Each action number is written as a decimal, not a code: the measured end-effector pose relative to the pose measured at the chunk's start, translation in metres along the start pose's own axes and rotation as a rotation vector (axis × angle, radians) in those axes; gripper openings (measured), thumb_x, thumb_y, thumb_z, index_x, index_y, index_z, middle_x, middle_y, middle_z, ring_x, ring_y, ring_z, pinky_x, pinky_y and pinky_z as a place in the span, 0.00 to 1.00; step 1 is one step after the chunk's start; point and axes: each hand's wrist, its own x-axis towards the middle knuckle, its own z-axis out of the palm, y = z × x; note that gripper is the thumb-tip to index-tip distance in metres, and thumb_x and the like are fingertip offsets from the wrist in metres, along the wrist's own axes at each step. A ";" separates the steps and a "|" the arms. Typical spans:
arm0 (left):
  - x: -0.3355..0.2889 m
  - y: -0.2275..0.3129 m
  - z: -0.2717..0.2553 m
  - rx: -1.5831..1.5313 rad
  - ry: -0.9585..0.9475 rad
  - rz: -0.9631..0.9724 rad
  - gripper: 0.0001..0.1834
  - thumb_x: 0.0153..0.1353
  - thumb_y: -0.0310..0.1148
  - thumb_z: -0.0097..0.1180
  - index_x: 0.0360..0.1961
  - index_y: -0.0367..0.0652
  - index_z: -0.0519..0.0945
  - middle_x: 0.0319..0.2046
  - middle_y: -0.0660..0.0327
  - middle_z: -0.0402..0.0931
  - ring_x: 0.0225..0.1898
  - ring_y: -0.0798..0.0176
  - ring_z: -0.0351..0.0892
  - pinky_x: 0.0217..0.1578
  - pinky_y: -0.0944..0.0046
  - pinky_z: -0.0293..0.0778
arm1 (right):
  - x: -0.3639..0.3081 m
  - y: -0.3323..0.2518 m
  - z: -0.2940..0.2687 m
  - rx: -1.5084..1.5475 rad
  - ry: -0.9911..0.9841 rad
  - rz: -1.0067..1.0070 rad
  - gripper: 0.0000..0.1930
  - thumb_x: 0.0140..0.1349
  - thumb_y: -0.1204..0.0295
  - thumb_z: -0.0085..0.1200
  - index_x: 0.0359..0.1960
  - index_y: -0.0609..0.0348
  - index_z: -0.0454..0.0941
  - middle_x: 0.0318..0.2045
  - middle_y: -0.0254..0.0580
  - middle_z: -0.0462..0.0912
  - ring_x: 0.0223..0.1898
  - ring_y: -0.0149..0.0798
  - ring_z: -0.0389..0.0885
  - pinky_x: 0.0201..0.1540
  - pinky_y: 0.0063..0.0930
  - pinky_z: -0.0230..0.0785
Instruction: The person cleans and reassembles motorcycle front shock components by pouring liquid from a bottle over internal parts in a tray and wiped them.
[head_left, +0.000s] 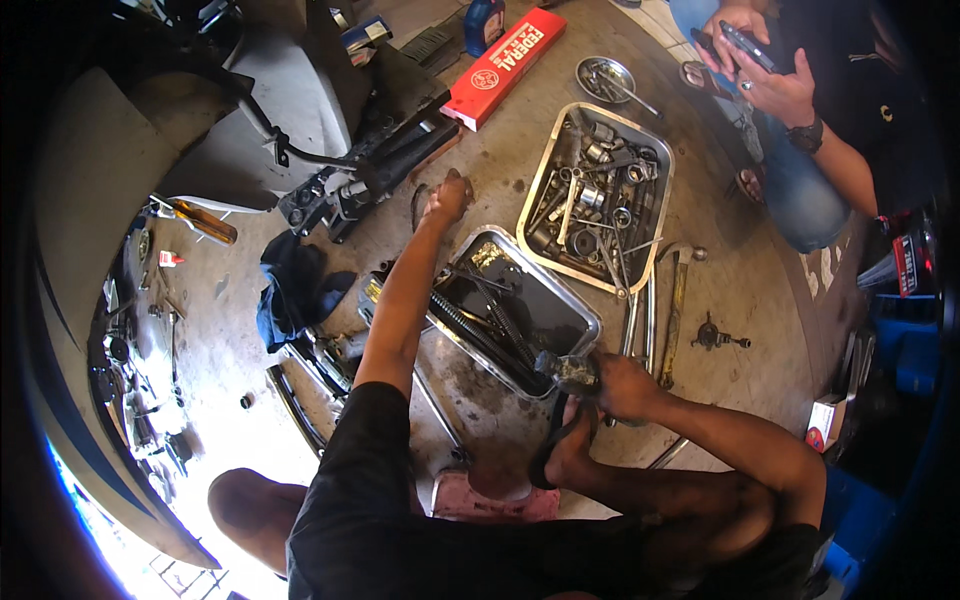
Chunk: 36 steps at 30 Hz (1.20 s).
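Left hand (450, 198): curled, grip unclear | right hand (626, 388): grasping hammer (568, 373) | metal tray (597, 324) between

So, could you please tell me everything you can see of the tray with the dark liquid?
The tray is shallow, rectangular with rounded corners, and looks like metal, with a pale rim. It lies flat on the floor, set diagonally beside the tool tray; whether they touch, I cannot tell. Coil springs rest inside in dark liquid, which shines yellowish at the far corner. A hammer hides part of its near edge.
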 end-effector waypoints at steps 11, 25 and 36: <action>0.014 0.025 0.001 0.049 -0.064 0.009 0.11 0.55 0.33 0.60 0.39 0.52 0.74 0.48 0.52 0.69 0.48 0.44 0.78 0.46 0.48 0.74 | -0.001 0.010 0.003 -0.003 -0.037 0.098 0.27 0.50 0.64 0.60 0.49 0.67 0.69 0.32 0.62 0.81 0.36 0.61 0.81 0.41 0.48 0.76; -0.014 0.081 -0.077 -1.334 0.041 0.029 0.16 0.66 0.40 0.47 0.46 0.39 0.72 0.29 0.60 0.77 0.26 0.65 0.76 0.26 0.67 0.71 | -0.009 0.001 -0.004 -0.085 0.024 0.044 0.26 0.47 0.69 0.58 0.48 0.70 0.70 0.33 0.64 0.80 0.36 0.61 0.81 0.40 0.47 0.77; 0.000 0.039 -0.159 0.064 0.685 -0.203 0.21 0.68 0.41 0.35 0.37 0.39 0.79 0.37 0.43 0.80 0.45 0.35 0.77 0.47 0.44 0.72 | -0.007 0.006 0.011 -0.131 0.094 -0.138 0.26 0.44 0.71 0.59 0.46 0.71 0.71 0.29 0.63 0.80 0.35 0.61 0.81 0.40 0.47 0.76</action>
